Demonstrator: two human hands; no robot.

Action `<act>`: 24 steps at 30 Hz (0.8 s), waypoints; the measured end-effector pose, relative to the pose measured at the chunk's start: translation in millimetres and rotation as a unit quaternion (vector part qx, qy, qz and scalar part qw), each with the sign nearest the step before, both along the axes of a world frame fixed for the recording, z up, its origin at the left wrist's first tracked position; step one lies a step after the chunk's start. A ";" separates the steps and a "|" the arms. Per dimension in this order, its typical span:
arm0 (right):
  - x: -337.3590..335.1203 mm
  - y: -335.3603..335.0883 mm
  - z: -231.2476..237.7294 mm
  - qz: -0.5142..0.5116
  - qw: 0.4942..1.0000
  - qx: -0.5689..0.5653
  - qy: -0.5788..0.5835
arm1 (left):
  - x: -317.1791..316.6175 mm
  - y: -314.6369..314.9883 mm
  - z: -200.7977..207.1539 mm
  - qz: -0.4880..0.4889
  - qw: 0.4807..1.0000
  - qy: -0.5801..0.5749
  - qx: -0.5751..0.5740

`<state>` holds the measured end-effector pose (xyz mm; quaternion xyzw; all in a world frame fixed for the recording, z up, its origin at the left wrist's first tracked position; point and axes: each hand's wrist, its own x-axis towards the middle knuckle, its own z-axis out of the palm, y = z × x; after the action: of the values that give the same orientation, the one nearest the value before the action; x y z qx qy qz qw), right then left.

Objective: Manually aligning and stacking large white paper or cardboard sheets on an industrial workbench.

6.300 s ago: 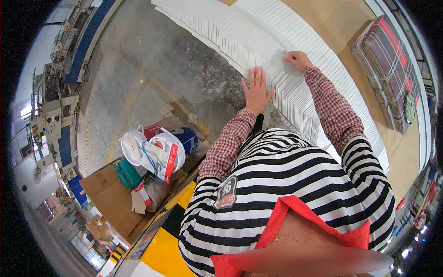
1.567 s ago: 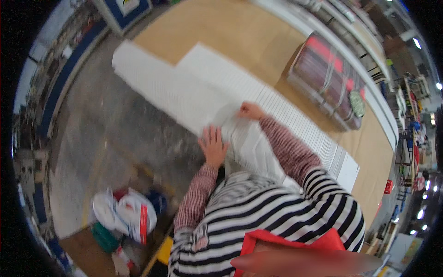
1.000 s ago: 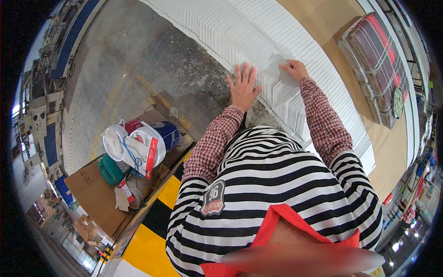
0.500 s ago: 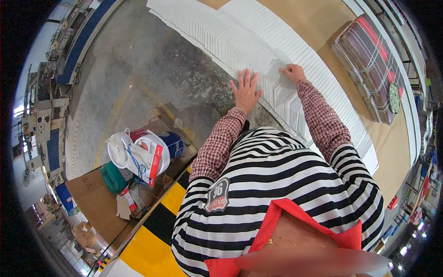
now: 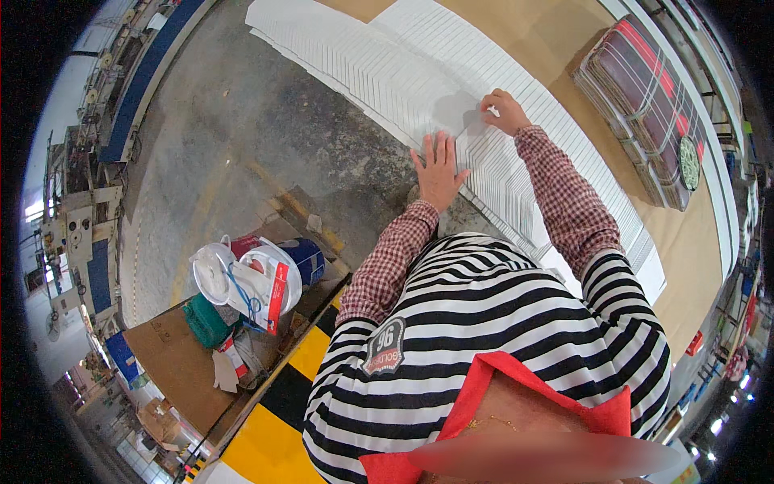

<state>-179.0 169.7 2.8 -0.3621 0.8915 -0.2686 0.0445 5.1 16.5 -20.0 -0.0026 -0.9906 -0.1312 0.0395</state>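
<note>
A long row of overlapping white sheets fans out along the edge of a brown-covered table. My left hand lies on the near-left edge of this row, its fingers spread and its palm down. Beyond it and to the right, my right hand is held over the sheets with its fingers pinched together. Something small and white shows at those fingertips; I cannot tell whether it is a sheet's corner or a loose piece.
Brown paper covers the table. On it, at the right, rests a string-tied bundle with a round green coil. Lower left, a cardboard box sits by white buckets and a yellow-black striped edge. Concrete floor lies left.
My right hand has moved away from me across the sheets, and a small white thing now shows at its fingertips. My left hand has shifted slightly nearer and to the right, still flat.
</note>
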 end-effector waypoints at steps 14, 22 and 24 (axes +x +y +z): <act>15.0 8.4 -15.9 0.063 0.998 0.001 -0.005 | 11.3 -1.9 -9.0 -0.018 1.000 -0.004 -0.012; 6.1 15.1 -3.7 0.047 0.999 0.000 -0.014 | 4.4 3.8 -4.1 -0.027 0.999 0.005 -0.044; 0.0 18.9 -1.9 0.064 0.998 0.014 -0.013 | 0.4 4.2 -5.4 -0.025 0.999 0.004 -0.047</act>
<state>-179.0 188.6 1.0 -0.4142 0.8695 -0.2572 0.0789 5.5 20.8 -25.4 -0.0293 -0.9951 -0.0855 0.0396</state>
